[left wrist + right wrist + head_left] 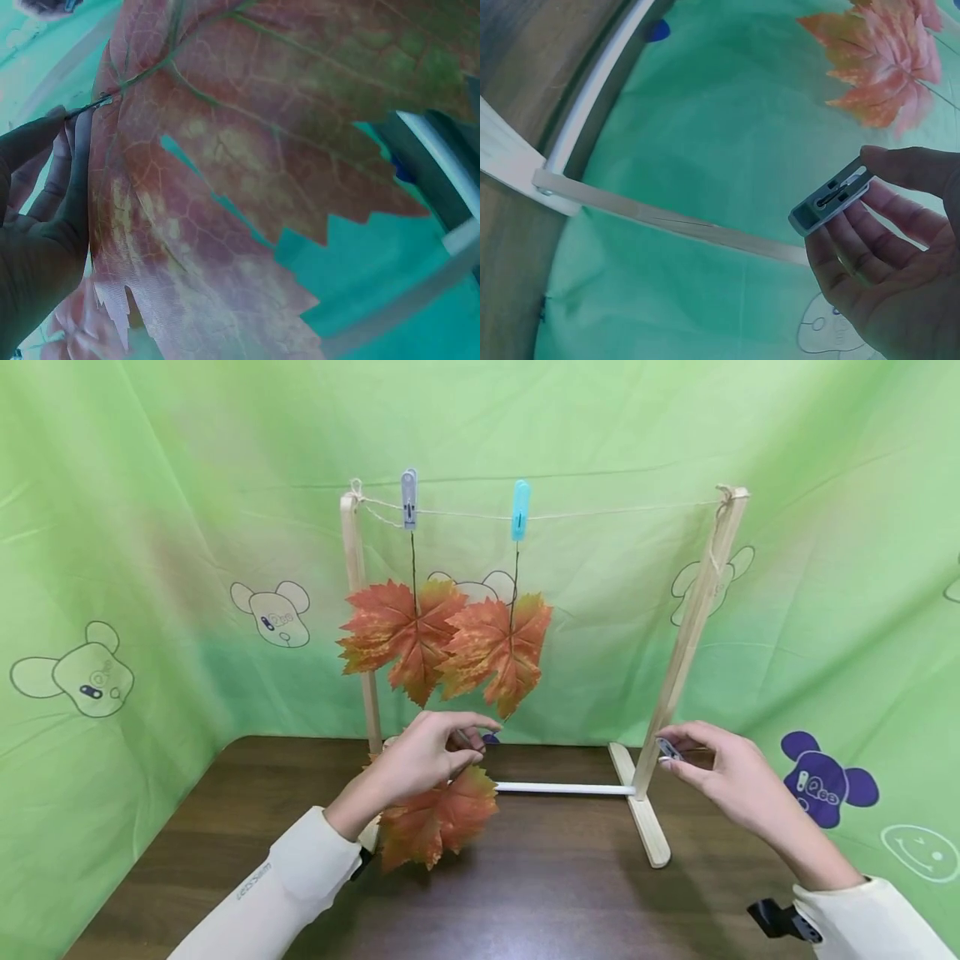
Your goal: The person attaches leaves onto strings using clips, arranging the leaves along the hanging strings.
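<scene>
In the head view my left hand pinches the stem of an orange-red artificial maple leaf, which hangs below the fingers, low over the table. The left wrist view shows this leaf close up. My right hand, beside the right post, holds a small grey clothespin between thumb and fingers. Two similar leaves, one on the left and one nearer the middle, hang by their stems from a string. A grey clothespin and a light blue clothespin fasten them.
The string runs between a left wooden post and a right wooden post. A white rod joins them low down. The frame's right foot rests on the dark wooden table. Green cloth surrounds the table.
</scene>
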`<state>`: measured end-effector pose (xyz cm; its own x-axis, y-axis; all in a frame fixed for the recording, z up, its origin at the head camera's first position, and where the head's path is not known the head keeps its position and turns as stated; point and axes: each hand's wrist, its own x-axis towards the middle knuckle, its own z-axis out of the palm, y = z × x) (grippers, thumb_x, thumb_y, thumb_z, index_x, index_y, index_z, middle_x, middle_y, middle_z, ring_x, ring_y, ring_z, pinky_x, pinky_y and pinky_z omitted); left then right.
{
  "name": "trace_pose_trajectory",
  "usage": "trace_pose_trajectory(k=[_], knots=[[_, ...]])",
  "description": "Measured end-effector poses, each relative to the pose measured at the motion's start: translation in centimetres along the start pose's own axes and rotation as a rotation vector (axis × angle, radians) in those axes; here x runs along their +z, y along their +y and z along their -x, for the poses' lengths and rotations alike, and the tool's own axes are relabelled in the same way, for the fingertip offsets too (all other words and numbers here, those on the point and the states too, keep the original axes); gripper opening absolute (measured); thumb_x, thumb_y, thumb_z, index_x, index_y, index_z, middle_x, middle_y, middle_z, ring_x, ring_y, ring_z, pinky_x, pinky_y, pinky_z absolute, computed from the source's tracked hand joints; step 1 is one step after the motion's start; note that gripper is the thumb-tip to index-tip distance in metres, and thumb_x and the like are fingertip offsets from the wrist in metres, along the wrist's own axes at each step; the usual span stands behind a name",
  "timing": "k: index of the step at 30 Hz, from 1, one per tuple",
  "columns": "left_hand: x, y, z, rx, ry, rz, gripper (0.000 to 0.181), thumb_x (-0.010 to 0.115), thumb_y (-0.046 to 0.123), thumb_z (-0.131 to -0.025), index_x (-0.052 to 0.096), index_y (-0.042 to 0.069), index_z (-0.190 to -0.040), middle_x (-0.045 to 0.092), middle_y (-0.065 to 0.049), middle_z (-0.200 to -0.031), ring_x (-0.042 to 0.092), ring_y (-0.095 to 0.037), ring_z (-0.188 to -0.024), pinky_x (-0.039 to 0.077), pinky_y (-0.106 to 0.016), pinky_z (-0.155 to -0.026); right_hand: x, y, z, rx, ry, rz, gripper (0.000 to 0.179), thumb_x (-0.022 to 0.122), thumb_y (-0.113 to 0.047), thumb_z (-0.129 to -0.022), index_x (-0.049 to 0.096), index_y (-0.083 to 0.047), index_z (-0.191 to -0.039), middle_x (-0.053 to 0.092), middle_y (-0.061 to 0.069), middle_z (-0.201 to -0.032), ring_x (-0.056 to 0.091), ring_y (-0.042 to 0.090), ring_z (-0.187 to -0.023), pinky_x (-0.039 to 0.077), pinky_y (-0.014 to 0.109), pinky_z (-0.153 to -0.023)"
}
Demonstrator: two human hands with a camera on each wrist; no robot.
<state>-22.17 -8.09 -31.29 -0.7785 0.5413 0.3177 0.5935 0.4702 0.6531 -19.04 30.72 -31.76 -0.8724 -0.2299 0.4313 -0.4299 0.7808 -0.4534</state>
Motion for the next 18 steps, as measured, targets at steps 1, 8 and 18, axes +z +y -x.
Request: trace_pose_trajectory(k=[1, 8, 18], knots=[[0.1, 0.2, -0.2, 0.0, 0.006, 0.001, 0.038, 0.075, 0.001, -0.095, 0.074, 0.016, -0.129, 0.072, 0.0, -0.093, 0.073, -0.009, -0.081, 0.056, -0.022, -0.072, -0.1, -0.1, -0.1, -0.009, 0.01, 0.004, 0.031, 0.08, -0.002, -0.088, 0.073, -0.004, -0.118, 0.078, 0.013, -0.104, 0.057, -0.017, -0.087, 0.05, 0.009, -0.074], [0.9, 1.1, -1.6, -0.011, 0.062, 0.013, 0.037, 0.076, 0.003, -0.095, 0.074, 0.016, -0.129, 0.074, -0.001, -0.094, 0.071, -0.008, -0.081, 0.057, -0.021, -0.074, -0.8, -0.9, -1.2, -0.064, 0.066, 0.014, 0.032, 0.081, 0.0, -0.087, 0.074, -0.003, -0.118, 0.076, 0.011, -0.101, 0.053, -0.019, -0.089, 0.043, 0.0, -0.08], [1.9, 2.9, -3.0, -0.034, 0.122, 0.07, 0.035, 0.074, 0.002, -0.096, 0.074, 0.016, -0.128, 0.075, -0.002, -0.095, 0.071, -0.011, -0.083, 0.057, -0.022, -0.074, -1.8, -2.4, -2.4, -0.058, 0.079, -0.004, 0.031, 0.079, -0.003, -0.091, 0.073, -0.004, -0.121, 0.075, 0.012, -0.104, 0.049, -0.026, -0.094, 0.044, 0.003, -0.078]])
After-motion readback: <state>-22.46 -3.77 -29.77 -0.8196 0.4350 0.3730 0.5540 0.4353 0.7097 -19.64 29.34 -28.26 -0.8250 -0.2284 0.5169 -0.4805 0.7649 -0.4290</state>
